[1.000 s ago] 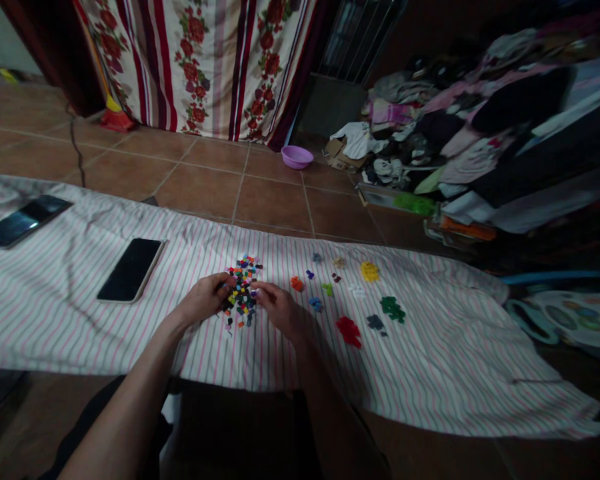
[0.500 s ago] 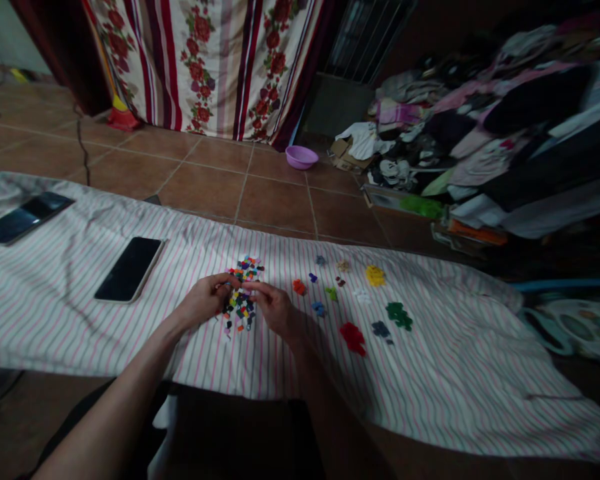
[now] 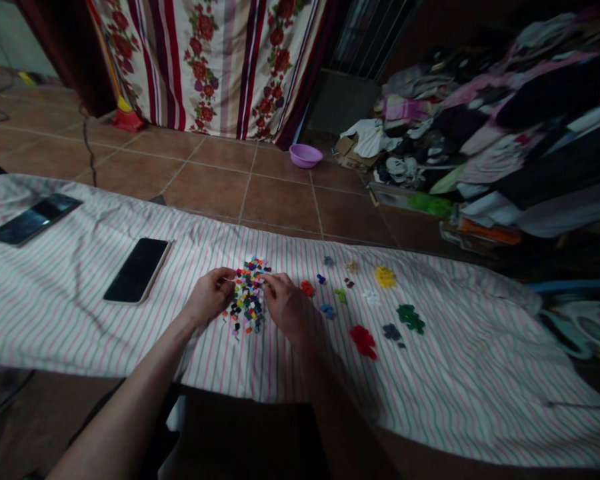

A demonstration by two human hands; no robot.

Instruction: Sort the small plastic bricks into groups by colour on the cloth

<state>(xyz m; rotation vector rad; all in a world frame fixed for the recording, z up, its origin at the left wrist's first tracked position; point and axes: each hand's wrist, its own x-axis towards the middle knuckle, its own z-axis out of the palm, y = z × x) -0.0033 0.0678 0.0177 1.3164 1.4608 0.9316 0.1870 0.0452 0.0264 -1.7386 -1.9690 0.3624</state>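
Mixed heap of small pieces point(image 3: 251, 298) lies between the hands, long axis running forward — left hand point(image 3: 213, 293) at its left edge, right hand point(image 3: 285, 305) at its right, about equally near, both half-curled — can't tell if pinching anything.

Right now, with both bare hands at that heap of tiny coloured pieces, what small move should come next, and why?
Perhaps the bare right hand should draw one matching piece from the mixed multicoloured pile of tiny pieces toward the bright red cluster: the hand is at the pile's edge, the pile shows red among many colours, and the cluster to its right looks all red.
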